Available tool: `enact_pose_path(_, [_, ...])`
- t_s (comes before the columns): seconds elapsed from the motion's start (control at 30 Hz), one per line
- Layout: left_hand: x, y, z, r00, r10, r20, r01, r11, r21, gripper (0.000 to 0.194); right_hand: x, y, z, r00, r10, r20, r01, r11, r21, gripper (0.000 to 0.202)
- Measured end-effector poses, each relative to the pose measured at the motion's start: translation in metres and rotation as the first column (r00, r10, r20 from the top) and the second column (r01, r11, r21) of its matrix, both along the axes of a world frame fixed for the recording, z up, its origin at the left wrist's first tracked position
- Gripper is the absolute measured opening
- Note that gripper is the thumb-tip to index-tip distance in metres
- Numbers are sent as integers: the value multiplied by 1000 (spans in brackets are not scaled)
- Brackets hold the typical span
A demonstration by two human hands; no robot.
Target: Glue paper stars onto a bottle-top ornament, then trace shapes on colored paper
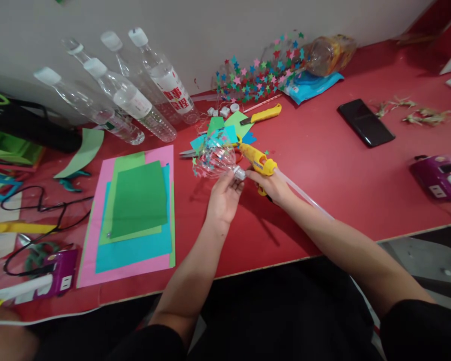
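Note:
My left hand (225, 195) is closed on the neck of a clear plastic bottle piece (220, 159), whose wide end points up and left and carries small coloured stars. Wrapped round the handle of a yellow glue gun (256, 159) is my right hand (266, 183); its fingertips come close to the bottle neck. A clear glue stick (304, 193) sticks out from the back of the gun. Scissors (188, 154) and green and blue paper scraps (225, 131) lie just behind the bottle piece, partly hidden by it.
Several plastic bottles (169, 82) stand at the back left. Stacked coloured sheets (139, 200) lie left of my hands. Behind are a yellow cutter (265, 114) and star-covered plastic (255, 77). A phone (365, 123) and purple power socket (438, 178) lie right.

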State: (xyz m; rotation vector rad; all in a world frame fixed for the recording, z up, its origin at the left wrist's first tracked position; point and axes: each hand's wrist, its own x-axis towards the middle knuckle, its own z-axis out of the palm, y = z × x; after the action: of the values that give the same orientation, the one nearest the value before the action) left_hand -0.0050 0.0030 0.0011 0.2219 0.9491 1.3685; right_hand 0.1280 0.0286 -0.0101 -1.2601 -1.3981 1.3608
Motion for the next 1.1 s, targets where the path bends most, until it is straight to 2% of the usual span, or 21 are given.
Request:
enact_pose_path(0.17, [1,1,1,999,5,35,-3,999,-48,5,-1,2,2,999,-22,35,19,997,71,17])
enact_pose_path(0.3, [2,0,-1,999,35,31,-34,999,-28,5,-2,1,-2,992,-109,57,91,962,258,14])
enact_pose_path(0.37, [2,0,-1,999,40,29,-40,999,-9,4,-2,-1,-4,992,-112,65,81,929,360,16])
enact_pose_path(0.43, [2,0,-1,999,33,28,-33,999,5,2,-3,-2,-4,994,-92,59,61,917,394,18])
enact_pose_path(0.57, [1,0,-1,999,22,25,-23,999,33,2,-4,-4,-3,996,-86,38,69,943,324,24])
enact_pose_path(0.73, [0,-1,1,1000,-12,17,10,997,71,6,-2,-7,0,991,-131,-5,124,926,357,26])
enact_pose_path(0.83, [-1,-3,3,998,-52,-34,57,985,163,11,-2,-7,3,984,-151,-97,169,961,219,29])
enact_pose_path(0.93, [-1,-3,6,993,-54,-106,80,965,251,17,-3,-6,7,972,-89,-216,110,990,88,32])
enact_pose_path(1.1, [-3,-1,6,982,-21,-188,87,931,354,23,-6,-7,8,939,-19,-344,22,1000,4,39])
